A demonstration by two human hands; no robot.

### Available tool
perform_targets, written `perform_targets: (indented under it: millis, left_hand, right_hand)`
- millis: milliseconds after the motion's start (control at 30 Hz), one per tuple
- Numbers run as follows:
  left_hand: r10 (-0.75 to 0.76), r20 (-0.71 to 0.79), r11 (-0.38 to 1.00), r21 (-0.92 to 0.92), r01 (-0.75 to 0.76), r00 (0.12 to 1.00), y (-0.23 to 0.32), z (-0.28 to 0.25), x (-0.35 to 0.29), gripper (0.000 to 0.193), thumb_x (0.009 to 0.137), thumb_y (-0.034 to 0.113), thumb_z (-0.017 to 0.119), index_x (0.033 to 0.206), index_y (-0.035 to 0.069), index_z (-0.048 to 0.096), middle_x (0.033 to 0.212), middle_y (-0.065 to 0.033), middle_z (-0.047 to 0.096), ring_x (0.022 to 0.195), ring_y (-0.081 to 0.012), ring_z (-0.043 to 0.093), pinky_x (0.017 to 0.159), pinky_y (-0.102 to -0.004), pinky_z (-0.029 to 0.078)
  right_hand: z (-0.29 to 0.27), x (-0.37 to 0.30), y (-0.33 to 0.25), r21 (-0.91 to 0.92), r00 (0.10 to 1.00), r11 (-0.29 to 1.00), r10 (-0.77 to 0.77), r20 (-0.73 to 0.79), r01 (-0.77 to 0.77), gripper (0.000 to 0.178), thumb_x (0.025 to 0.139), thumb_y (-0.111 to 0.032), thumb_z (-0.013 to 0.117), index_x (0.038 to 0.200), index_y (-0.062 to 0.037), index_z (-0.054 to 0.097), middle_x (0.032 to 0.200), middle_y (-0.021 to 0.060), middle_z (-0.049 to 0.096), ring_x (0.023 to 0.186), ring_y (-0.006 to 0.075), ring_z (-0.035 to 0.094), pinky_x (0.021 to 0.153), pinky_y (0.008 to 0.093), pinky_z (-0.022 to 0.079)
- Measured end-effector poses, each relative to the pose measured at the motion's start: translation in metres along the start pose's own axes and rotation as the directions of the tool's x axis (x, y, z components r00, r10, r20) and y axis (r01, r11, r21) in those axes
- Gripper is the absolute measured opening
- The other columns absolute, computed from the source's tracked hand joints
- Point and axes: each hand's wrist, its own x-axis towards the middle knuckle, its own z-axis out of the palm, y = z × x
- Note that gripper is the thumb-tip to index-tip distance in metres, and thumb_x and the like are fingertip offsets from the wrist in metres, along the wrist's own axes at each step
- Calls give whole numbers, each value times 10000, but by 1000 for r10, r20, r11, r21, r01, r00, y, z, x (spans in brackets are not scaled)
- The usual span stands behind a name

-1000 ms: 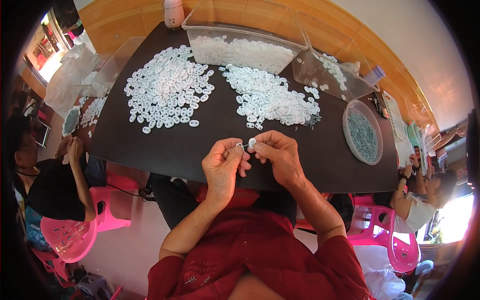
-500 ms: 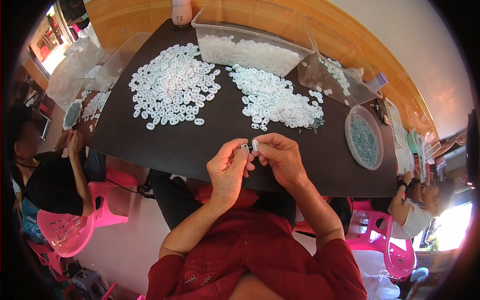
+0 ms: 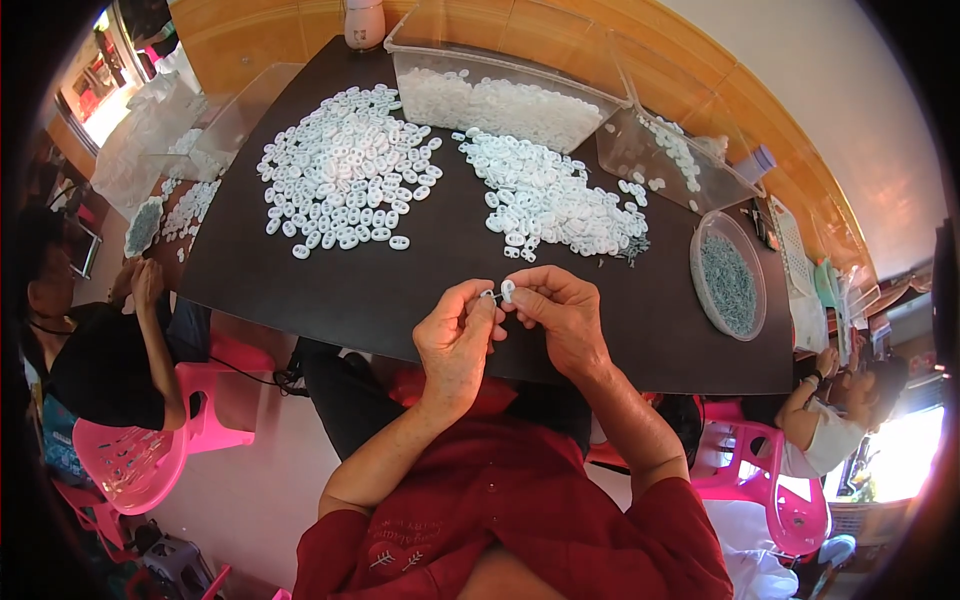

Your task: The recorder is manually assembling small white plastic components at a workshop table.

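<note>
Close together over the table's front edge, my two hands work on small parts. In the fingertips of my right hand (image 3: 562, 312) is a small white oval plastic piece (image 3: 508, 291) with holes, tilted on edge. My left hand (image 3: 458, 330) pinches a thin dark pin, like a small screw, whose end meets the white piece; another bit of white shows at its fingertips, mostly hidden. Beyond them lie a left pile of white oval pieces (image 3: 340, 165) and a right pile of white pieces (image 3: 555, 195). A round tub (image 3: 697, 290) on the right holds many small grey screws (image 3: 728, 285).
A clear bin (image 3: 510, 75) of white pieces stands at the back, beside a second clear bin (image 3: 640, 165). A pink jar (image 3: 363, 25) is at the far edge. Co-workers sit left (image 3: 110, 350) and right (image 3: 830, 430), on pink chairs. Loose grey screws (image 3: 635, 248) lie by the right pile.
The white piece in my right fingertips has turned slightly, showing more of its face. Both hands stay nearly in place.
</note>
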Motion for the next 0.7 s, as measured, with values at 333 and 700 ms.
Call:
perform_targets:
  millis: [333,700]
  left_hand:
    - [88,-23,994,68,-86,996,-6,2,0,146,900,19,555,1033,-5,611,773,-30,620,607,-50,568,487,-161,436]
    - [26,-7,1000,-6,-26,1000,-6,3,1,139,910,23,542,1028,-3,609,767,-22,619,606,-44,563,487,-159,428]
  right_hand:
    - [5,-3,-1,-59,996,995,-79,-34,77,148,844,-71,642,966,12,646,780,25,647,670,49,543,587,179,411]
    - [8,-5,-3,-59,992,990,-129,-6,128,148,848,-64,639,973,14,644,786,28,654,679,47,547,592,180,413]
